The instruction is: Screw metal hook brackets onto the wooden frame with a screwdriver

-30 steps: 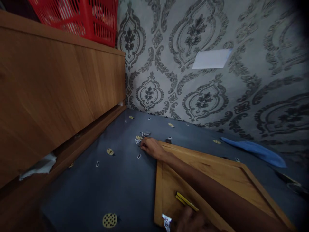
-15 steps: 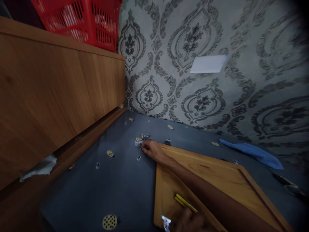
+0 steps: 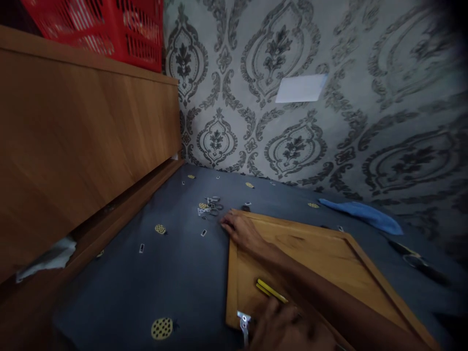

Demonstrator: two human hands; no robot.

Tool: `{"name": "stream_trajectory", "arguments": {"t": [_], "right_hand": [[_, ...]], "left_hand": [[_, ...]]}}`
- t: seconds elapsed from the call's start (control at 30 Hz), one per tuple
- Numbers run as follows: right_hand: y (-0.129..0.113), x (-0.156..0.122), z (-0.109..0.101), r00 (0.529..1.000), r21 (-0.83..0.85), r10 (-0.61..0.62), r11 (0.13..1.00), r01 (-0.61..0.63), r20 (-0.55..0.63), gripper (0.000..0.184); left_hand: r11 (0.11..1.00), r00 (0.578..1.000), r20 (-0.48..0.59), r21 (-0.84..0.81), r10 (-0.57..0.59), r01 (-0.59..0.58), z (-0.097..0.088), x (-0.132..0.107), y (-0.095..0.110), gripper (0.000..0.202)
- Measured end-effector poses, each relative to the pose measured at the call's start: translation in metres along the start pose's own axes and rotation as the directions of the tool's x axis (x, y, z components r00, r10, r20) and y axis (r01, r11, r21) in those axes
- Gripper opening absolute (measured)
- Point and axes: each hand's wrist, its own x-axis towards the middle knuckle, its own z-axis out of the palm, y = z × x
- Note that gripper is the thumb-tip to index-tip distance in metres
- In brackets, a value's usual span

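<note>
A framed wooden panel (image 3: 314, 248) lies on the dark blue patterned cloth. My right hand (image 3: 243, 231) is over its far left corner, fingertips pinched together; what they hold, if anything, is hidden. Beyond those fingertips sits a small pile of silver metal fittings (image 3: 212, 205). My left hand (image 3: 285, 326) is low over the panel's near end, smeared by motion and partly cut off. Beside its fingers a silver metal fitting with screw holes (image 3: 244, 319) is at the panel's near left corner. A slim yellow tool (image 3: 270, 291) lies on the panel just beyond the left hand.
Along the left runs a wooden cabinet or bed panel (image 3: 91, 146) with a red basket (image 3: 142, 39) on top. A blue cloth (image 3: 361, 214) lies at the right, near a black-handled tool (image 3: 417, 261). Patterned wallpaper (image 3: 292, 146) covers the wall behind.
My right hand has drawn back from the pile of metal fittings to the panel's corner. The left hand has moved slightly into view. The whole view has shifted a little.
</note>
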Motion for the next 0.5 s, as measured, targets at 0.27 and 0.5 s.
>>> {"name": "stream_trajectory", "arguments": {"t": [0.27, 0.5], "right_hand": [[-0.001, -0.034, -0.013, 0.983, 0.114, 0.127, 0.987, -0.112, -0.134, 0.031], [0.005, -0.119, -0.045, 0.921, 0.215, 0.267, 0.954, -0.21, -0.285, 0.011]], "left_hand": [[0.998, 0.996, 0.072, 0.047, 0.049, -0.053, -0.06, -0.034, 0.029, 0.033], [0.999, 0.998, 0.048, 0.022, 0.037, -0.038, -0.06, -0.033, 0.031, 0.03]]}}
